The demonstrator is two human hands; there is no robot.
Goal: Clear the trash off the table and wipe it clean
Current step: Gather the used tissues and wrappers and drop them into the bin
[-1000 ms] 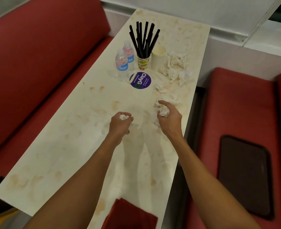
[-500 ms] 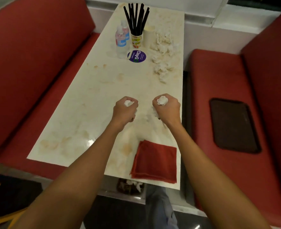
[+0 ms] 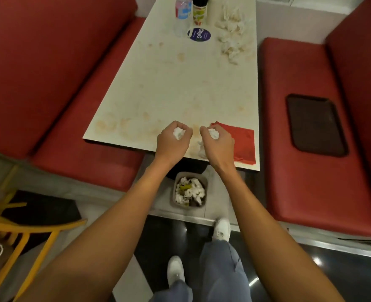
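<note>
Both hands have come back to the near end of the table [image 3: 180, 83]. The left hand [image 3: 172, 141] curls tight round a crumpled white tissue [image 3: 178, 133]; the right hand [image 3: 218, 142] grips another tissue [image 3: 213, 134].

A red padded bench [image 3: 49, 62] runs along the left, and a second red bench [image 3: 300, 182] runs along the right. A dark rectangular tray [image 3: 315, 125] lies flat on the right bench's seat. At the lower left stands a yellow chair [image 3: 27, 234]. At the far end a printed paper cup [image 3: 198, 13] stands just beside a clear water bottle [image 3: 182, 7]. A round purple disc [image 3: 199, 34], perhaps a lid, lies flat near them. White shoes [image 3: 222, 229] and blue-grey trousers [image 3: 221, 269] show above the dark glossy floor [image 3: 322, 280].
</note>
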